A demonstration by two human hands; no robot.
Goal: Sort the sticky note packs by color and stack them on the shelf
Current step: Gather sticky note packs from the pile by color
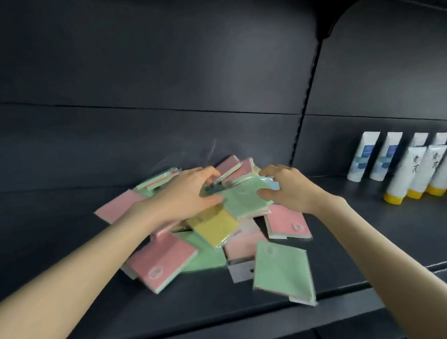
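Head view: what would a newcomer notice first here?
First, the loose pile of pink, green and yellow sticky note packs in the middle of the dark shelf. On top of it, the left hand and the right hand both grip one green pack. At the right are white tubes, some with yellow caps.

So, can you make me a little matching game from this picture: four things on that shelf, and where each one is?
Things:
1. yellow sticky note pack
2. front green sticky note pack
3. top green sticky note pack
4. yellow-capped white tubes

Places:
A. far right of the shelf
B. gripped between left hand and right hand
C. nearest the shelf's front edge
D. middle of the pile

Pairs: 1-D, 2-C, 3-B, 4-A.
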